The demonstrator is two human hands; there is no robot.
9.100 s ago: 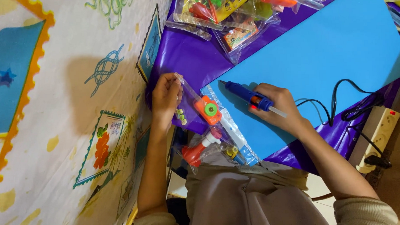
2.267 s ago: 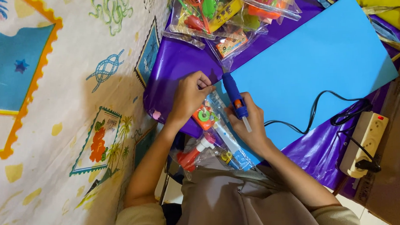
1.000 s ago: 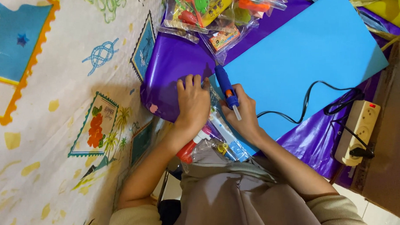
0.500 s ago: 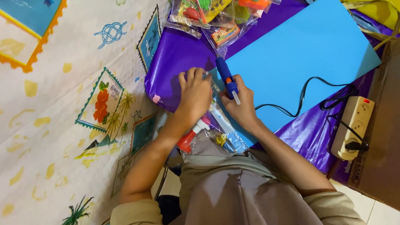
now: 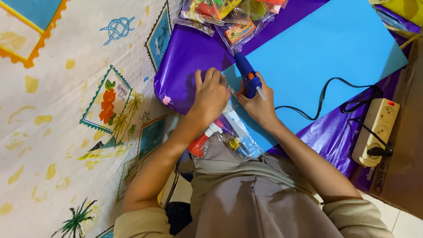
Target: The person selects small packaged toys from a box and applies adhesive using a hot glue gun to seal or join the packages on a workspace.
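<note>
Glue gun (image 5: 247,75), blue with orange trigger, gripped in right hand (image 5: 258,105), fingers wrapped round handle, nozzle aimed toward top of view, clear glue stick poking out the back. Sat at near-left corner of blue sheet (image 5: 322,59). Left hand (image 5: 210,96) pressed flat, fingers spread narrow, on clear toy packet (image 5: 230,118) at sheet's edge; packet mostly hidden under palm. Both hands just beside each other, nearly touching. More bagged toys, red-and-white one (image 5: 204,139) among them, lay below the hands at edge of purple wrapping (image 5: 186,59). Black cord (image 5: 328,94) looped from gun across sheet to white power strip (image 5: 377,129) at right. Pile of bagged toys (image 5: 231,10) at top. Patterned cloth (image 5: 66,114) with stamp and palm prints covered left side. Brown cardboard (image 5: 414,149) at far right.
</note>
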